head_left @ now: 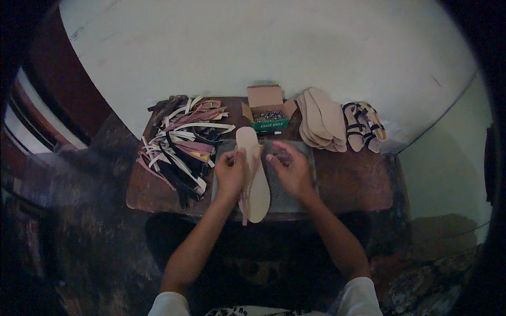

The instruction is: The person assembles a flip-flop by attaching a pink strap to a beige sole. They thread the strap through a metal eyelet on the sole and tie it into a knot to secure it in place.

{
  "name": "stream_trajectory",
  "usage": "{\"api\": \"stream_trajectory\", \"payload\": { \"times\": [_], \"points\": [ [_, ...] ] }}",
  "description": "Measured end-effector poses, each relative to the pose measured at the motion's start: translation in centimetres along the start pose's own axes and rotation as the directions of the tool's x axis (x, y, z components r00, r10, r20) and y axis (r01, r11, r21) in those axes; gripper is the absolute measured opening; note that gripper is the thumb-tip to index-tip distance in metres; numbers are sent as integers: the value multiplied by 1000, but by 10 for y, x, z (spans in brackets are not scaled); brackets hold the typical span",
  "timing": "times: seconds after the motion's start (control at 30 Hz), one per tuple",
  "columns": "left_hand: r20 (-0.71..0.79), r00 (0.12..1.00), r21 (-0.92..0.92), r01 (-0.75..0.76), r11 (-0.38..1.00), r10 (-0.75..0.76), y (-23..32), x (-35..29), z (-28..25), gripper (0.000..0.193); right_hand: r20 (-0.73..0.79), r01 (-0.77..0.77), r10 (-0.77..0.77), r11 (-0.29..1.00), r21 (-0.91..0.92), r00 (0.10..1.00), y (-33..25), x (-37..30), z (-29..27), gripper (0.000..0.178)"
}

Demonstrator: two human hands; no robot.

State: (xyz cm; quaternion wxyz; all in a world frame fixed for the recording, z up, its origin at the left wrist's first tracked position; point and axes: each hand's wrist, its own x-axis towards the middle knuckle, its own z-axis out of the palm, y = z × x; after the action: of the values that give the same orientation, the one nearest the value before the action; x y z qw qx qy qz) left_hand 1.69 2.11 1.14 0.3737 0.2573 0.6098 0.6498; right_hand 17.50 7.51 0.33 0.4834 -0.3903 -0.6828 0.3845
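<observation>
A beige sandal sole point(258, 199) lies lengthwise in front of me on a grey slab point(290, 196). A dusty-pink strap point(244, 209) runs across its middle and hangs down along its left edge. My left hand point(230, 173) is closed at the left edge of the sole, thumb and fingertips pinched on it beside the strap. Whether the strap is also in that pinch is hidden. Just off the sole's right edge, my right hand point(293, 171) is raised with thumb and fingers apart and nothing visible between them.
A heap of pink, white and black straps point(182, 150) covers the table's left side. Behind the slab stands an open green box point(271, 125) of small metal nails, with a dark marker-like stick point(270, 134) before it. Beige soles point(322, 118) are stacked right, beside black-strapped sandals point(363, 126).
</observation>
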Motion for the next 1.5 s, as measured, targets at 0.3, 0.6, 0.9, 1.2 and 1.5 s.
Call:
{"api": "stream_trajectory", "payload": {
  "times": [0.3,0.6,0.9,1.2,1.5],
  "points": [
    [-23,972,168,-226,959,233,-38,26,-10,22,101,98,-54,857,-506,993,17,122,0,16],
    [-6,975,190,-217,957,222,-30,37,-19,18,299,137,158,628,-766,941,74,200,33,14],
    [6,994,116,-107,987,107,-9,27,-21,20,313,147,166,623,-769,935,72,200,37,10],
    [33,990,116,-141,983,138,-20,30,-22,19,204,88,61,757,-647,977,48,189,15,13],
    [85,996,-100,36,994,-27,-21,17,-24,24,195,-64,57,997,33,979,-16,98,-2,10]
  ]
}}
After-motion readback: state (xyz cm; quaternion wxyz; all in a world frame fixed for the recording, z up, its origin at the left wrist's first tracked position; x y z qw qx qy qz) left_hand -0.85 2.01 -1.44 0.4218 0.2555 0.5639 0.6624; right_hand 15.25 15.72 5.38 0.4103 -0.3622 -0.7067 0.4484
